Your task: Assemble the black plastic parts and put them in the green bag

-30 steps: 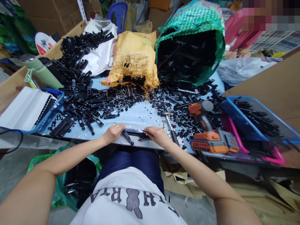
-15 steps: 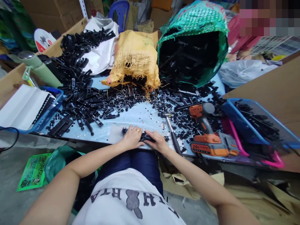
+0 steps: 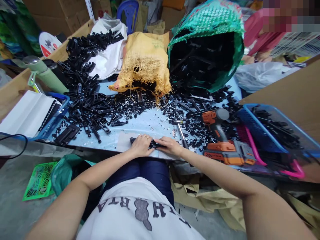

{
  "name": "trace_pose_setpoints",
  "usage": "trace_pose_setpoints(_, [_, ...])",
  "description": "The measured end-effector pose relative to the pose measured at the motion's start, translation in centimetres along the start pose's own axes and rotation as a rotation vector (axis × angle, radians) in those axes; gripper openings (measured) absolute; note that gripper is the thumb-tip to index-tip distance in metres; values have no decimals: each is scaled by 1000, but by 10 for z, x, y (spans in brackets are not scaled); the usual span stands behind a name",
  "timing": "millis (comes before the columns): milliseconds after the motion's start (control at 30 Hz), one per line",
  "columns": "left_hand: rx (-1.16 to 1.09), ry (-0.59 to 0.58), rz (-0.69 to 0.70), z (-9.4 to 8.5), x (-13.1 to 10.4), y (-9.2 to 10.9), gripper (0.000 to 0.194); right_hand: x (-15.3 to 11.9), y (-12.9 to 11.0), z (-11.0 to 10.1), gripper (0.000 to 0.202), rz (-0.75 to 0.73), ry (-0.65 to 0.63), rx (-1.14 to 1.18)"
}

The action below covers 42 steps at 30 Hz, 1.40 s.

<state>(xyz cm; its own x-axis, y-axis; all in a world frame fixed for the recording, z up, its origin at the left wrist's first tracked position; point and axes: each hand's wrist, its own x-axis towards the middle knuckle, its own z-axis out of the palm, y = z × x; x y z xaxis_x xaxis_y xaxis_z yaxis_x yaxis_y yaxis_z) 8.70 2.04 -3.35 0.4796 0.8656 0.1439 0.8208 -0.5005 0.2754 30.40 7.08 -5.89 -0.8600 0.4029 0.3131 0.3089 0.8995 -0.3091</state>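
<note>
At the table's front edge, a long black plastic part [image 3: 153, 144] lies on a pale sheet [image 3: 122, 141]. My left hand [image 3: 142, 146] is closed over its left half. From the right, my right hand [image 3: 170, 146] grips its other end, thumb in front and fingers behind. Much of the part is hidden under both hands. A hammer [image 3: 182, 133] lies just right of my right hand, its handle end partly covered by my forearm. Farther right, an orange and grey cordless drill [image 3: 217, 138] rests on its battery.
Heaps of black plastic parts [image 3: 82, 100] and loose screws [image 3: 130, 108] cover the table's back and sides. A yellow sack [image 3: 147, 60] and an open green sack [image 3: 172, 50] stand behind. Blue baskets flank me, the right basket [image 3: 272, 130] holding black parts. Another person's sleeve [image 3: 255, 30] shows back right.
My right hand has shifted slightly right along the black part and lies flatter, its elbow swung outward. My left hand stays on the part. The view has moved a little.
</note>
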Motion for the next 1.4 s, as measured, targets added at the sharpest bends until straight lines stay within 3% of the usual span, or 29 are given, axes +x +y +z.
trace_pose_setpoints(100, [-10, 102, -18, -5, -15, 5, 44, 4, -7, -10, 42, 45, -15, -86])
trace_pose_setpoints(200, [0, 191, -173, -9, -43, 13, 34, 23, -29, -9, 40, 107, 121, -156])
trace_pose_setpoints(267, [19, 134, -398, -9, -56, 18, 36, 46, -46, 0, 39, 101, 200, -114])
trace_pose_setpoints(367, [30, -14, -672, -7, -58, 22, 38, 81, -64, 19, 40, 24, 152, -24])
trace_pose_setpoints(533, [-1, -66, -794, -8, -51, 19, 35, 97, -67, 37, 37, 88, 93, 7])
trace_pose_setpoints(700, [-5, -72, -708, -12, -63, 10, 31, 96, -69, 40, 42, 132, -38, -116])
trace_pose_setpoints(833, [-6, -52, -675, -9, -64, 8, 29, 87, -72, 27, 43, 83, -46, -122])
trace_pose_setpoints(933, [49, 76, -349, -10, -62, -3, 28, 53, -63, 8, 40, 85, 72, -198])
trace_pose_setpoints(1000, [118, 146, -45, -11, -55, -14, 30, 25, -51, -1, 49, 225, 146, -313])
trace_pose_setpoints(1067, [181, 127, 156, -11, -39, -23, 41, 4, -40, -4, 53, 322, 137, -422])
trace_pose_setpoints(1133, [219, 42, 199, -9, -21, -28, 46, -5, -35, -3, 50, 301, 109, -492])
trace_pose_setpoints(1233, [207, -45, 158, -12, -4, -28, 46, 1, -41, -12, 51, 217, 149, -513])
trace_pose_setpoints(1300, [155, -10, 157, -22, -8, -24, 53, 8, -52, -30, 54, 156, 144, -424])
trace_pose_setpoints(1400, [-45, 113, 226, -49, -33, -10, 59, 13, -73, -62, 58, 5, 66, -109])
